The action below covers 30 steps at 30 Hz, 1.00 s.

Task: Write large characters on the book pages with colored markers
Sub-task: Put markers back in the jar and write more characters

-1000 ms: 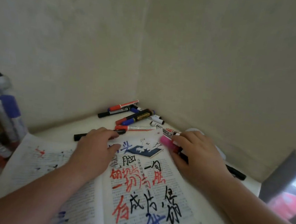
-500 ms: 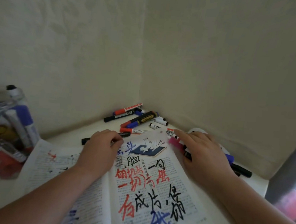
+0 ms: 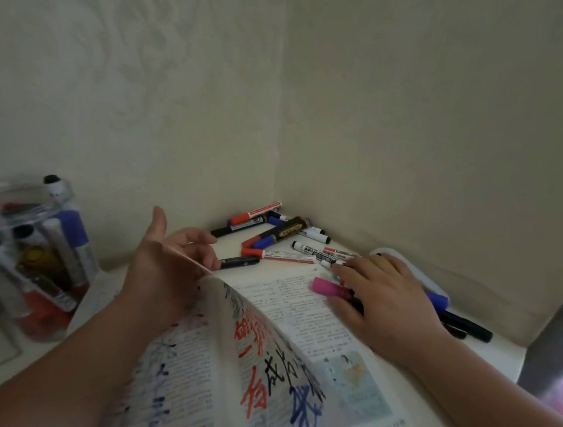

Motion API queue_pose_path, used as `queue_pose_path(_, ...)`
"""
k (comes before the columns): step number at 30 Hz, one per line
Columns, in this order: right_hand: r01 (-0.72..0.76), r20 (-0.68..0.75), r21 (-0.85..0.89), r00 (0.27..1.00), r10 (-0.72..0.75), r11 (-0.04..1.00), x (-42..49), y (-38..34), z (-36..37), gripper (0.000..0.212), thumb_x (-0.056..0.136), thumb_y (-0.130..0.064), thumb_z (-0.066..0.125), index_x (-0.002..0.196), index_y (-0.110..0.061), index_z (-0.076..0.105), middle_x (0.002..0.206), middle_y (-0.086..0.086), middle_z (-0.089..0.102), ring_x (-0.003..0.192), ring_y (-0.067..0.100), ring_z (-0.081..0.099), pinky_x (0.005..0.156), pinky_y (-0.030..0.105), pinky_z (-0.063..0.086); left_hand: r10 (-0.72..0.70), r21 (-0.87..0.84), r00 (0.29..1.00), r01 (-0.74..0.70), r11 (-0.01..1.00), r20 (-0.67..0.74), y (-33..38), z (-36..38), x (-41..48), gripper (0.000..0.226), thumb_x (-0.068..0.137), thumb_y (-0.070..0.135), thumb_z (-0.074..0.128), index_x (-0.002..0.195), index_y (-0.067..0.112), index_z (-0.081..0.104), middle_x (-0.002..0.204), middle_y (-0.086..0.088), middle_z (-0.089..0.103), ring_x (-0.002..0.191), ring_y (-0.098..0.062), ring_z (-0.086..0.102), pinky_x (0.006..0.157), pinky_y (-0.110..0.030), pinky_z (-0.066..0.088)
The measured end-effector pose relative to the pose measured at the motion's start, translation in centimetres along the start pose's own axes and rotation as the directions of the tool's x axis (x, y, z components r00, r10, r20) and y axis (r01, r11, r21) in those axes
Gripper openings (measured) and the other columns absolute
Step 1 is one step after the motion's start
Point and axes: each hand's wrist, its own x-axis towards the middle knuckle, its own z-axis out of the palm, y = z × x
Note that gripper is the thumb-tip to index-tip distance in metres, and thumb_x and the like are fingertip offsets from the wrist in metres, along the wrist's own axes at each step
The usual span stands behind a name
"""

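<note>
Pink marker (image 3: 326, 286) in grip of right hand (image 3: 390, 301), raised page (image 3: 251, 365) against left hand (image 3: 165, 264)

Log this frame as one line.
phase: page turn | left hand: under raised written page | right hand: holds pink-capped marker on fresh page

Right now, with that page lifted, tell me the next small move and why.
Probably lay the lifted page over to the left and flatten it. The left hand props it up, and it overhangs the printed page beneath, which bears no marker strokes. The right hand holds the pink-capped marker on that page.
</note>
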Motion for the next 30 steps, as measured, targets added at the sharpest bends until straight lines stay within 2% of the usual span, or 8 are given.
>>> queue_pose_path(5, 0.044, -0.153, 0.025, 0.987, -0.039, 0.999, -0.2, -1.2, -0.6, 0.049, 0.09, -0.063, 0.053, 0.124, -0.031, 0.065, 0.119, -0.008, 0.064, 0.114, 0.018, 0.057, 0.109, 0.048, 0.041, -0.024, 0.082, 0.995, 0.016, 0.996, 0.101, 0.0, -0.1, -0.4, 0.094, 0.079, 0.084, 0.028, 0.07, 0.001, 0.071, 0.058, -0.018, 0.053, 0.061, -0.029, 0.051, 0.067, -0.039, 0.039)
queue_pose_path(9, 0.233, -0.162, 0.046, 0.961, -0.223, 0.971, 0.0, -1.8, -0.5, 0.038, 0.092, -0.053, 0.057, 0.123, -0.032, 0.063, 0.12, -0.007, 0.065, 0.116, 0.02, 0.06, 0.104, 0.046, 0.046, -0.038, 0.198, 0.995, 0.02, 0.98, 0.087, -0.1, 0.8, -1.0, 0.091, 0.081, 0.082, 0.026, 0.07, 0.004, 0.071, 0.064, -0.018, 0.059, 0.062, -0.027, 0.055, 0.069, -0.037, 0.042)
queue_pose_path(12, 0.444, -0.178, 0.037, 0.885, -0.431, 0.895, 0.9, -2.4, 0.3, 0.034, 0.087, -0.035, 0.069, 0.121, -0.029, 0.066, 0.115, -0.006, 0.07, 0.111, 0.018, 0.063, 0.097, 0.04, 0.049, -0.013, 0.296, 0.992, -0.025, 0.955, 0.128, -0.4, 0.8, -1.4, 0.086, 0.079, 0.081, 0.029, 0.073, 0.008, 0.074, 0.075, -0.02, 0.066, 0.077, -0.029, 0.059, 0.088, -0.044, 0.038)
queue_pose_path(15, 0.529, -0.144, 0.182, 0.848, -0.509, 0.829, 1.2, -3.7, 0.9, 0.027, 0.097, -0.034, 0.056, 0.117, -0.024, 0.07, 0.11, -0.004, 0.07, 0.106, 0.013, 0.06, 0.093, 0.036, 0.055, 0.002, 0.353, 0.983, -0.068, 0.933, 0.185, 0.0, 0.3, -1.5, 0.088, 0.08, 0.083, 0.028, 0.078, 0.009, 0.075, 0.081, -0.021, 0.068, 0.083, -0.029, 0.061, 0.096, -0.049, 0.034)
queue_pose_path(22, 0.521, 0.022, 0.397, 0.817, -0.576, 0.756, 1.2, -7.6, -0.7, 0.048, 0.104, -0.04, 0.048, 0.149, -0.023, 0.047, 0.13, 0.001, 0.064, 0.118, 0.018, 0.057, 0.1, 0.04, 0.046, 0.235, 0.547, 0.962, -0.274, 0.791, 0.142, 5.1, 0.1, -3.4, 0.08, 0.08, 0.084, 0.039, 0.079, 0.013, 0.077, 0.088, -0.014, 0.075, 0.091, -0.027, 0.068, 0.104, -0.053, 0.039)
queue_pose_path(24, 0.506, 0.03, 0.464, 0.812, -0.583, 0.728, 1.2, -9.2, -0.9, 0.052, 0.102, -0.043, 0.053, 0.151, -0.024, 0.044, 0.133, 0.004, 0.06, 0.118, 0.023, 0.058, 0.097, 0.042, 0.05, 0.393, 0.7, 0.918, -0.309, 0.644, 0.044, 8.3, -0.6, -4.7, 0.079, 0.069, 0.091, 0.048, 0.089, 0.021, 0.077, 0.093, -0.003, 0.077, 0.094, -0.027, 0.069, 0.105, -0.06, 0.042)
queue_pose_path(27, 0.514, 0.08, 0.438, 0.795, -0.601, 0.738, 1.5, -11.8, -1.5, 0.053, 0.099, -0.053, 0.054, 0.147, -0.03, 0.048, 0.142, 0.004, 0.051, 0.122, 0.025, 0.054, 0.098, 0.044, 0.048, 0.583, 0.932, 0.801, -0.304, 0.196, 0.138, 12.1, 0.3, -7.5, 0.072, 0.069, 0.094, 0.045, 0.102, 0.035, 0.071, 0.095, 0.016, 0.074, 0.088, -0.017, 0.069, 0.089, -0.057, 0.053)
queue_pose_path(30, 0.584, 0.156, 0.243, 0.765, -0.625, 0.775, 1.6, -13.8, -1.4, 0.053, 0.099, -0.062, 0.043, 0.139, -0.029, 0.054, 0.142, 0.006, 0.049, 0.12, 0.027, 0.048, 0.101, 0.048, 0.044, 0.355, 0.948, 0.885, -0.319, -0.013, 0.303, 12.5, 4.2, -9.2, 0.061, 0.068, 0.095, 0.042, 0.096, 0.047, 0.068, 0.088, 0.023, 0.07, 0.076, -0.005, 0.066, 0.078, -0.043, 0.056)
